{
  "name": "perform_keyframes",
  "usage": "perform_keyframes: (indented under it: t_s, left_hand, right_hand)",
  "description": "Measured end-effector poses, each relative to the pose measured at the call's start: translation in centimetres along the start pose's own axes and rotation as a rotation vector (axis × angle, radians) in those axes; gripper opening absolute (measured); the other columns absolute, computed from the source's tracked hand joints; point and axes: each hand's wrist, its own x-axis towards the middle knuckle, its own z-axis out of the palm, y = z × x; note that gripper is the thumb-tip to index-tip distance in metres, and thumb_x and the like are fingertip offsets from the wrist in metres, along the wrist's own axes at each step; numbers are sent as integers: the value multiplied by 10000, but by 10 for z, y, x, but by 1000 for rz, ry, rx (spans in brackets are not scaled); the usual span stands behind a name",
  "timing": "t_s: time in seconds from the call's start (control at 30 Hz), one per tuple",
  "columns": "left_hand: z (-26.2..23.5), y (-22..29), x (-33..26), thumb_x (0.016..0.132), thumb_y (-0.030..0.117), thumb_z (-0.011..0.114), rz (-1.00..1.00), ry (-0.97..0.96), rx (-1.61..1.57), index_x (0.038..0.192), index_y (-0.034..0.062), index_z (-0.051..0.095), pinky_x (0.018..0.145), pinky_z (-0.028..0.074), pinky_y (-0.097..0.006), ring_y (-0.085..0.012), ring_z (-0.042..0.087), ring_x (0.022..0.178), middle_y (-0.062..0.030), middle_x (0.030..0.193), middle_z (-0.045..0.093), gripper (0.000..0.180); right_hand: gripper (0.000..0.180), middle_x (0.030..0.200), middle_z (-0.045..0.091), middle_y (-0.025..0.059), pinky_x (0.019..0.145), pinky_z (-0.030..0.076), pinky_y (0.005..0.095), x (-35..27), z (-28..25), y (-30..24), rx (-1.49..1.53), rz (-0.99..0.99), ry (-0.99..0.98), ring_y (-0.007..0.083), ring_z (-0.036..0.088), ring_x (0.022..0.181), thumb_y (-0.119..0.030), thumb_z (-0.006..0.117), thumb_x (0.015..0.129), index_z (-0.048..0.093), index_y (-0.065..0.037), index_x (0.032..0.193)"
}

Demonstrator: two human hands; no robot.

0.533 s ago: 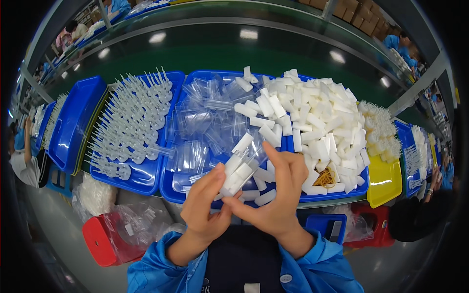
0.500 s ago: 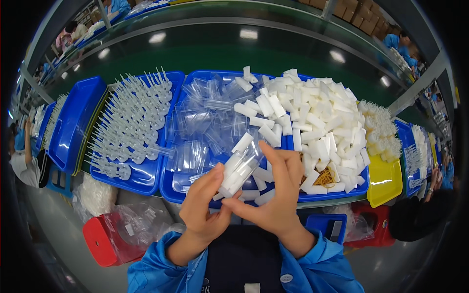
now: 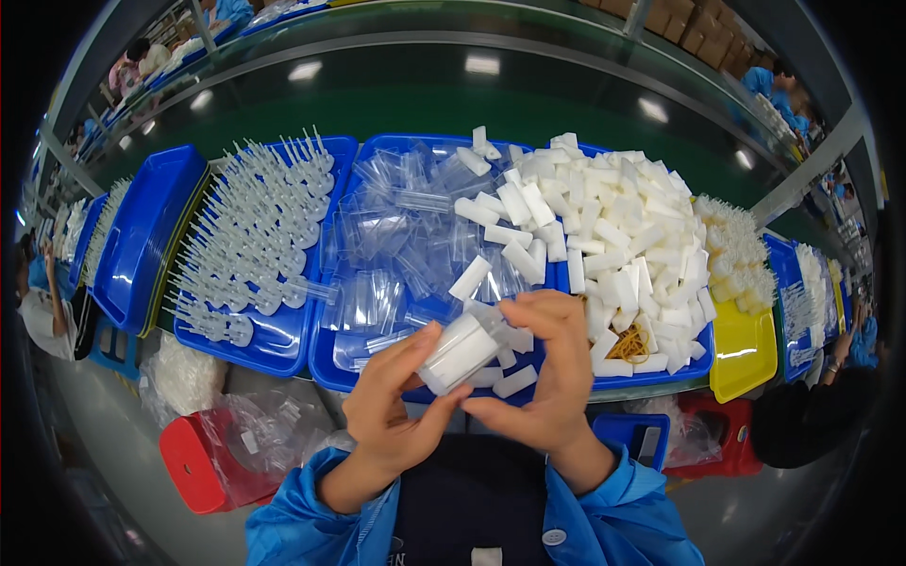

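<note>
In front of my chest I hold a small bundle of clear plastic tubes with white foam-like blocks inside (image 3: pixel 461 353). My left hand (image 3: pixel 389 401) is closed on its left side, fingers above and thumb beneath. My right hand (image 3: pixel 543 377) curls round the other end, its fingertips at the clear far edge and its thumb near the bottom. Just beyond lies a blue tray of clear plastic tubes (image 3: pixel 377 231), with loose white blocks (image 3: pixel 514 203) scattered over its right part. A large heap of white blocks (image 3: pixel 642 236) fills the tray to the right.
Yellowish rubber bands (image 3: pixel 628 345) lie among the blocks. On the left stands a blue tray (image 3: pixel 269 351) of thin-stemmed translucent parts (image 3: pixel 260 222), beside stacked blue trays (image 3: pixel 142 236). A yellow tray (image 3: pixel 741 354) is at right. Red stools (image 3: pixel 193 462) stand below. Other people work farther off.
The bundle has turned so more of its white face shows. My right fingers have curled in and lowered along its far end. One white block now lies apart on the tubes beyond it.
</note>
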Motion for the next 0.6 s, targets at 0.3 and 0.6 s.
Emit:
perform_keyframes:
  t_s: [0.3, 0.6]
  left_hand:
    - [-10, 8, 3, 743, -66, 761, -222, -135, -504, 1265, -89, 484, 928, 559, -400, -323, 571, 1176, -260, 1256, 547, 591]
    - [-14, 17, 4, 746, -22, 778, -234, -188, -494, 1258, -88, 494, 926, 542, -371, -294, 592, 1149, -252, 1238, 569, 589]
  right_hand:
    - [408, 1090, 466, 103, 744, 491, 317, 4, -25, 6, 108, -147, -34, 240, 571, 894, -112, 839, 662, 673, -46, 1029]
    - [358, 1124, 440, 101, 634, 563, 288, 6, -30, -3, 68, -404, -54, 232, 648, 825, -2, 828, 665, 659, -24, 979]
